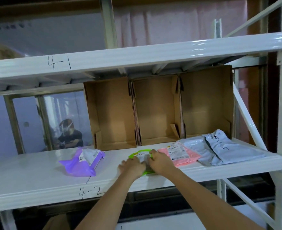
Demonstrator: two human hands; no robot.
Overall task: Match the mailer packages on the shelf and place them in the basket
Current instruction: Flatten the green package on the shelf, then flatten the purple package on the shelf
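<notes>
Gripping the green mailer (139,155) on the shelf (37,171) with my left hand (132,166) and right hand (160,161) curled on its edges, I judge lifting comes next, toward an unseen basket.

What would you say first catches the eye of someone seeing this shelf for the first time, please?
Both hands, left hand and right hand, meet on a green mailer at the shelf's front middle. A purple mailer lies to its left, a pink mailer and grey mailers to its right. Three open cardboard boxes stand behind.
</notes>
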